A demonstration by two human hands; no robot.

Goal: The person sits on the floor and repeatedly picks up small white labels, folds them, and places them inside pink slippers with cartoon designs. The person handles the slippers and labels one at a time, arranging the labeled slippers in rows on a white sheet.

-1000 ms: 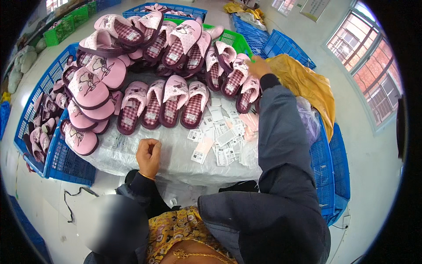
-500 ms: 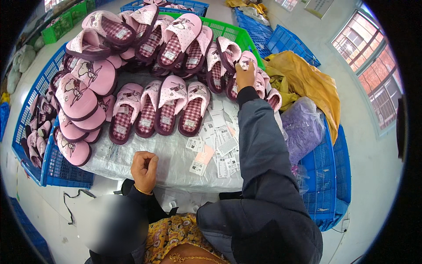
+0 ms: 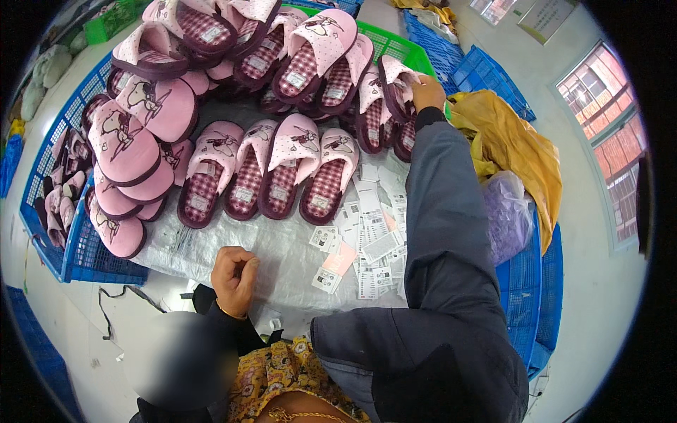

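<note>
At the far right of the plastic-covered table [image 3: 285, 247], the right hand [image 3: 429, 93] contacts a pink slipper [image 3: 396, 72]; its fingers bend over the slipper's upper, but whether they pinch it cannot be determined. The left hand [image 3: 235, 278] is positioned at the table's near edge, fingers curled and pressed together. Paper labels [image 3: 381, 247] lie on the table's right half.
</note>
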